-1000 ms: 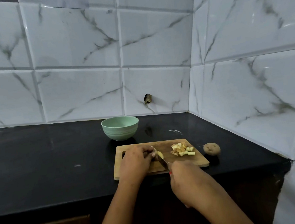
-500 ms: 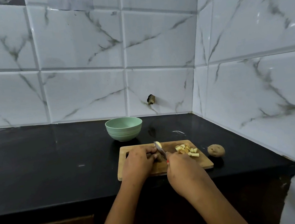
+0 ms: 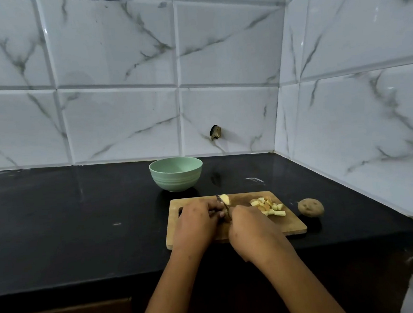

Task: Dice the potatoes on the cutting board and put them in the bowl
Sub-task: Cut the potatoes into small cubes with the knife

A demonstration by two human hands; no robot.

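Head view: both forearms reach in from the bottom edge and meet over the cutting board. The left hand lies knuckles up on the board's left half, fingers curled under toward the blade. What is beneath them is hidden, so I cannot tell whether it holds anything. The right hand is clenched around the knife, the handle buried in the fist and the blade pointing away toward the board's far edge. The board sits near the front edge of the black counter, which stretches wide to the left. On the right, the tiled wall closes in at the corner. The green bowl stands just behind the board's far left corner, apart from it. A pale yellow potato piece sits against the blade near its tip. The diced potato, pale sticks and cubes, is heaped on the board's right half. A whole potato, brown and unpeeled, rests on the counter just off the board's right edge.
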